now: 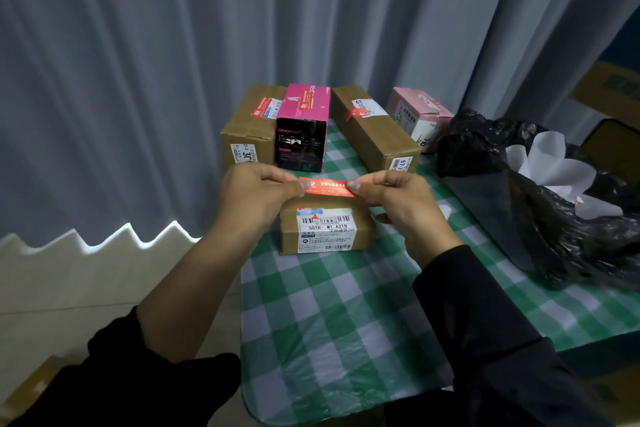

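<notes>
A small brown cardboard parcel with a white barcode label lies on the green-and-white checked table. Just above its far edge, a red sticker strip with white print is stretched between my hands. My left hand pinches the strip's left end and my right hand pinches its right end. Whether the strip touches the parcel's top I cannot tell.
At the table's back stand a brown carton, a pink-and-black box, a long brown carton and a pale pink box. A black rubbish bag holding white paper scraps fills the right side. Grey curtains hang behind.
</notes>
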